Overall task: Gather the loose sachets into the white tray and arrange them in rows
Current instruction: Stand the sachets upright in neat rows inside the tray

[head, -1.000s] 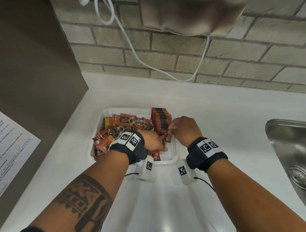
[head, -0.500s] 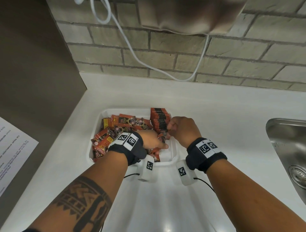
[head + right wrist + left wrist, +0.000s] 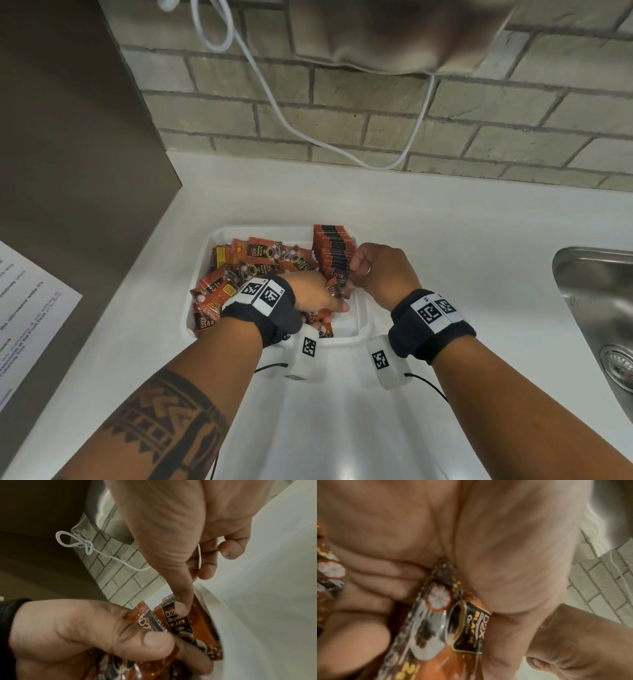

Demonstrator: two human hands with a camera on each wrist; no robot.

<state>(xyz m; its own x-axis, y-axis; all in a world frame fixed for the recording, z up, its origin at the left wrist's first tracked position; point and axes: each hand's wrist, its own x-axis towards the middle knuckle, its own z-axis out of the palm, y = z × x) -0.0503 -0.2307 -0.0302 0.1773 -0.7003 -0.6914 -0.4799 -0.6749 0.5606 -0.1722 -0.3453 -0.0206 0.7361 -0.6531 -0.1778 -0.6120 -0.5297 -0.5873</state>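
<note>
A: Sachets [image 3: 260,263]: orange-brown w/ black "D2X Black Coffee" panels, loose pile at 9 o'clock in white tray [image 3: 361,318], upright row [image 3: 334,250] at 1 o'clock.

B: Hands?

A: Left hand [image 3: 315,291] grips a few sachets; right hand [image 3: 380,270] pinches one sachet [image 3: 187,626] at row's near end.

Head view bright w/ glare on countertop [image 3: 342,445]; wrist views dim, blurry, edges warped.

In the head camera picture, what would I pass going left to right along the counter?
Printed white paper sheet → loose pile of orange sachets → upright row of orange sachets → steel sink.
</note>
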